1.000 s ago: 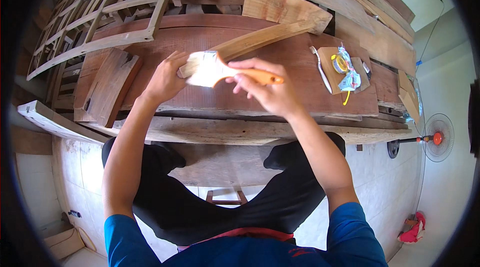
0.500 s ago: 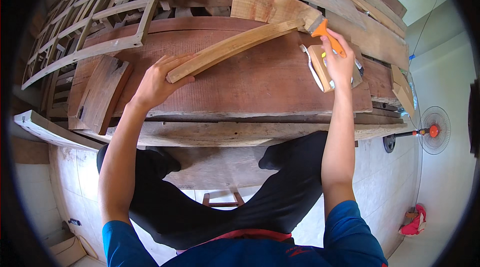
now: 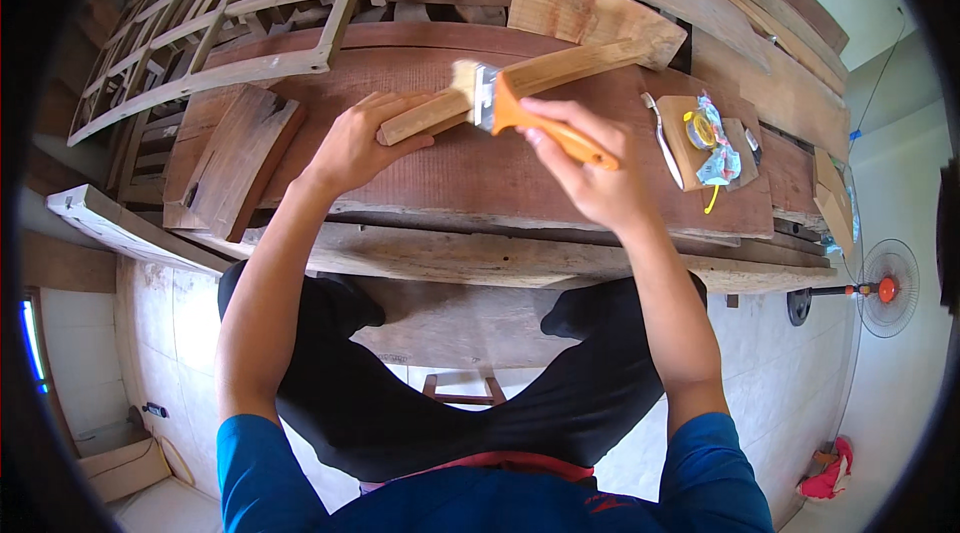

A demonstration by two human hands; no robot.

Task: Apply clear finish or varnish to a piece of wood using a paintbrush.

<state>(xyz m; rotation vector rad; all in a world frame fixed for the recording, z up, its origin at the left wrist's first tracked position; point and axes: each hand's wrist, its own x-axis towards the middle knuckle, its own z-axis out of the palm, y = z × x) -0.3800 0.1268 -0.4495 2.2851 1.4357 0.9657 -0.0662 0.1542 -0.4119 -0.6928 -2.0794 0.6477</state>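
A long pale wooden bar [image 3: 570, 65] slants across a reddish plank [image 3: 420, 183], its far end on a lighter board [image 3: 560, 13]. My left hand [image 3: 362, 138] is closed round the bar's near left end. My right hand [image 3: 590, 163] grips the orange handle of a flat paintbrush [image 3: 505, 103], whose pale bristles touch the bar just right of my left hand. To the right lie a white toothbrush [image 3: 661, 138], a yellow tape roll [image 3: 698, 132] and a crumpled packet [image 3: 718, 167] on a small wooden piece.
A loose block [image 3: 240, 158] lies at left beside slatted wooden frames [image 3: 259, 66]. Stacked planks [image 3: 700, 43] line the back. My legs straddle a low board [image 3: 450, 323] below the work surface. A standing fan [image 3: 885, 289] is at the right by the wall.
The brush swept out to the bar's far right end half a second ago and is now back near my left hand. My left hand still holds the near end.
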